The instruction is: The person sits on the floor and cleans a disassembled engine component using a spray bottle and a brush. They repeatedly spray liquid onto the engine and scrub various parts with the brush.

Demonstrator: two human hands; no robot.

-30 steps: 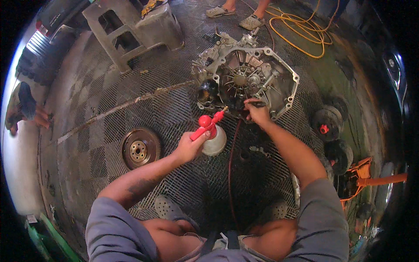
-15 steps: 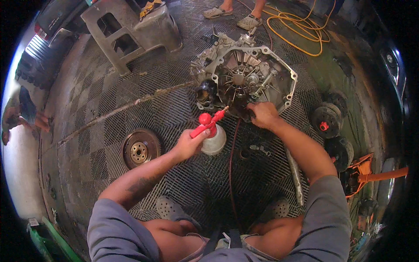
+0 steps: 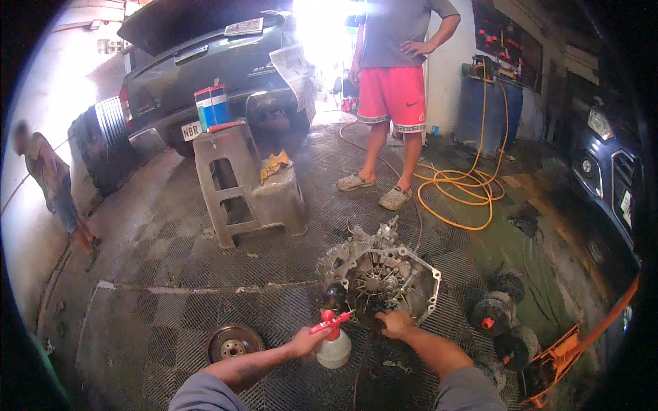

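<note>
My left hand (image 3: pixel 306 342) is closed round the red head of a pump spray bottle (image 3: pixel 334 352) with a whitish body. Its nozzle points toward the near edge of a metal gearbox housing (image 3: pixel 419 300), which lies open side up on the floor. At that near edge my right hand (image 3: pixel 396 325) has its fingers curled against a dark spot. Whatever they hold there is too dark to make out. Ribs, a central shaft and a round dark opening at the left show on the housing. A round flywheel (image 3: pixel 234 344) lies flat, left of the bottle.
A grey step stool (image 3: pixel 218 152) carries a blue tin (image 3: pixel 214 106) and a yellow cloth (image 3: pixel 274 166). Beyond the housing stands a person (image 3: pixel 394 89); another person (image 3: pixel 58 181) is far left. A yellow hose (image 3: pixel 449 220) coils behind. Round dark parts (image 3: pixel 492 315) and an orange frame (image 3: pixel 554 363) lie right.
My view has tilted up, bringing in the vehicles and the standing person and dropping my legs out of sight. Both hands stay at the bottle and the housing's near edge.
</note>
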